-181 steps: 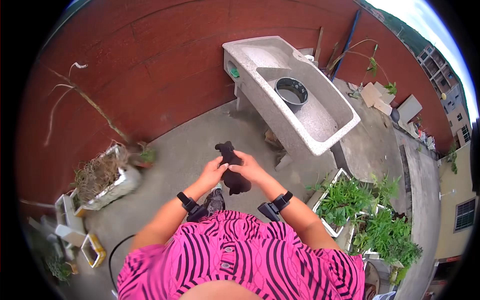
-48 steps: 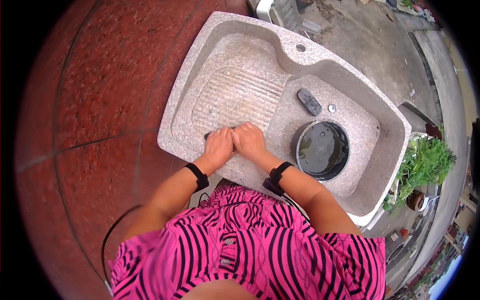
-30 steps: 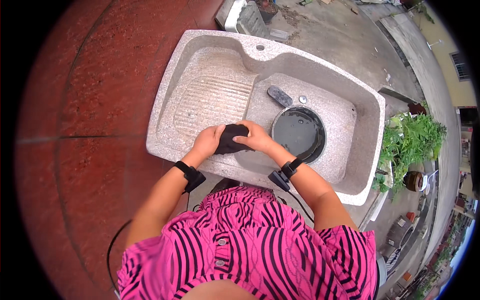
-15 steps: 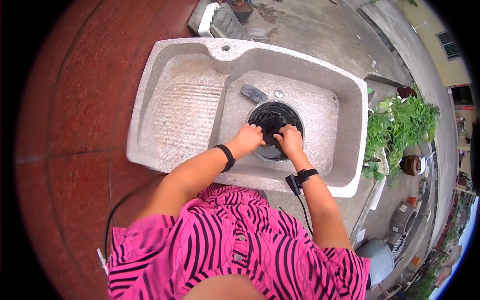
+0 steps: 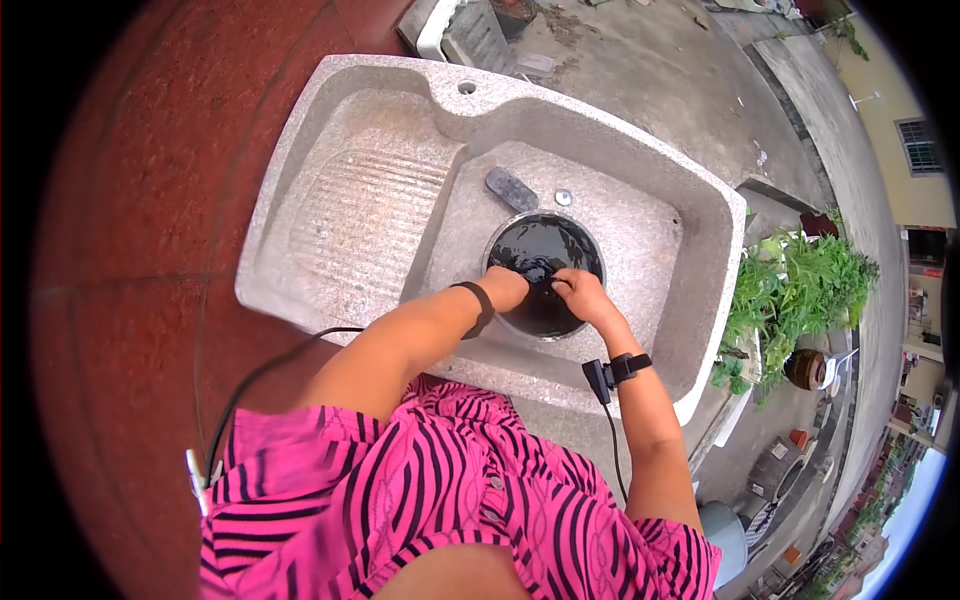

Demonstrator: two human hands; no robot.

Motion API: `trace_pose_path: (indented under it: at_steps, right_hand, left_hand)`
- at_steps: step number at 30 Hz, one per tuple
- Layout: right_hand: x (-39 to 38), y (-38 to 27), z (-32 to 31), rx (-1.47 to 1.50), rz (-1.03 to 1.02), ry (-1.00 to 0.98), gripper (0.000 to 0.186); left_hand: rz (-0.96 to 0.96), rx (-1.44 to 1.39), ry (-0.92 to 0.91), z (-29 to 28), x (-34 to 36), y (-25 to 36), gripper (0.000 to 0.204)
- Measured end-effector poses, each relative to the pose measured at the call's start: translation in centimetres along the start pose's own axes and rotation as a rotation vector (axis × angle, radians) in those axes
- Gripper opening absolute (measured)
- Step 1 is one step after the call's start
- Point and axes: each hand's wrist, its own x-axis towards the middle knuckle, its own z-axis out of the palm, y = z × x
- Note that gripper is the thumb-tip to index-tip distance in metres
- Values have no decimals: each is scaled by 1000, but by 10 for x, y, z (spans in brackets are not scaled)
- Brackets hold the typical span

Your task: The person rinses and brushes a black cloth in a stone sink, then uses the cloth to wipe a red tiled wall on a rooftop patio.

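A round metal-rimmed basin (image 5: 602, 262) of dark water stands in the deep bowl of a speckled stone sink (image 5: 645, 225). My left hand (image 5: 507, 289) is closed at the basin's left side, its fingertips largely hidden over the water. On the right, my right hand (image 5: 582, 294) pinches a bit of black cloth (image 5: 543, 281) at the water's surface. The cloth runs between my two hands; most of it is lost against the dark water. Beyond the basin lies a dark grey oblong block (image 5: 511, 189), beside a round metal drain (image 5: 564, 197).
The sink's left side is a ribbed washboard (image 5: 385, 195). A black cable (image 5: 265, 365) hangs at my left, another cable (image 5: 616, 450) from my right wrist strap. Leafy green plants (image 5: 790, 295) grow beyond the sink's right edge, with a brown jar (image 5: 805, 369) nearby.
The black bundle between my hands has sunk or spread, and more water shows at the basin's far side. Both hands have moved slightly toward me. My view has tilted a little.
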Motion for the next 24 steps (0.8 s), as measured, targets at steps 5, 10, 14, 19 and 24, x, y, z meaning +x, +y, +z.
trace_pose_path:
  at_steps: [5,10,14,19,24]
  right_hand:
    - [0,-26,-89,425,-18,143,18]
    - [22,-125,-130,498,-237,241,18]
    - [34,-198,-128,440,-440,288,18]
    - [71,-219,-27,410,-550,118,24]
    - [122,-147,61,83,-325,-84,35]
  left_hand:
    - [95,-410,630,-47,-49,-22,22]
    - [30,-286,1021,-128,-146,-54,21]
    - [-36,-178,1292,-150,-218,-69,19]
    - [-300,-44,1195,-87,-273,-115,22]
    - [-538,50,911,47,-281,-161,29]
